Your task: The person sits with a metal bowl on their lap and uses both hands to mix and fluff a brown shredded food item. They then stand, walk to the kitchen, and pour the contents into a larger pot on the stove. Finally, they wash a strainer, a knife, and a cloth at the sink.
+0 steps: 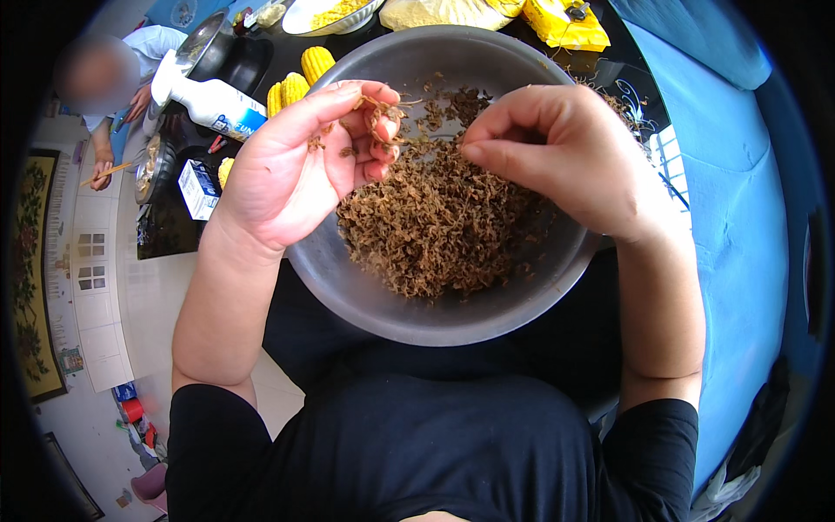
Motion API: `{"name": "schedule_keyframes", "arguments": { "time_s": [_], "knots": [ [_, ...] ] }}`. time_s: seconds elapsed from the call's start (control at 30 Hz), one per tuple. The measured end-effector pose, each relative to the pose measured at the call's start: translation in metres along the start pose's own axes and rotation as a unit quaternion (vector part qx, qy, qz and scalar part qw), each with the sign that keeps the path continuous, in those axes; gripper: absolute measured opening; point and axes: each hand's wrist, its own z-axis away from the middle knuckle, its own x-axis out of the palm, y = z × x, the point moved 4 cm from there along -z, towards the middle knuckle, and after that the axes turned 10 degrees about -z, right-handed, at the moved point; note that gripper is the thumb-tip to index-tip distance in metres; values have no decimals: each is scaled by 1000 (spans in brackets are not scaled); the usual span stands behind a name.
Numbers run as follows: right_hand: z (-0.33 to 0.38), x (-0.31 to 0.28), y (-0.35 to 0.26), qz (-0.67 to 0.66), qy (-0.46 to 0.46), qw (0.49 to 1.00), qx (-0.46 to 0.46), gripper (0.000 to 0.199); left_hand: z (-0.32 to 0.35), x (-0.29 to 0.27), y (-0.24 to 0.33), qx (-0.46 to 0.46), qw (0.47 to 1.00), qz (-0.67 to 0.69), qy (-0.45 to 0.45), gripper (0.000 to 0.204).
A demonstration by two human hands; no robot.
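Note:
A large grey metal bowl (383, 304) rests on my lap and holds a heap of brown dried shreds (435, 226). My left hand (296, 165) hovers over the bowl's left rim, its fingertips pinching a small tangle of the brown shreds (383, 117). My right hand (565, 157) is over the bowl's right side with fingers curled together; a pinch of the shreds seems to sit at its thumb and fingertips, mostly hidden.
Behind the bowl is a dark table (174, 226) with yellow corn cobs (296, 83), a white bottle (209, 100), a small blue-white box (198, 187), a pot (213, 43) and yellow bags (565, 22). Another person (130, 70) sits far left. A blue cloth (739, 217) is on my right.

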Motion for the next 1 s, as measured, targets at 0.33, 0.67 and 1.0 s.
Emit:
{"name": "schedule_keyframes", "arguments": {
  "time_s": [0.33, 0.67, 1.0],
  "knots": [
    [1, -10, 3, -84, -55, 994, 32, 12, 2, 12, -2, 35, 774, -631, 43, 17],
    [0, -2, 4, -163, -96, 981, 32, 10, 3, 51, 21, 174, 770, -606, 100, 19],
    [3, 0, 6, -174, -100, 979, 29, 16, 2, 46, 13, 171, 790, -579, 112, 11]
  ]
}}
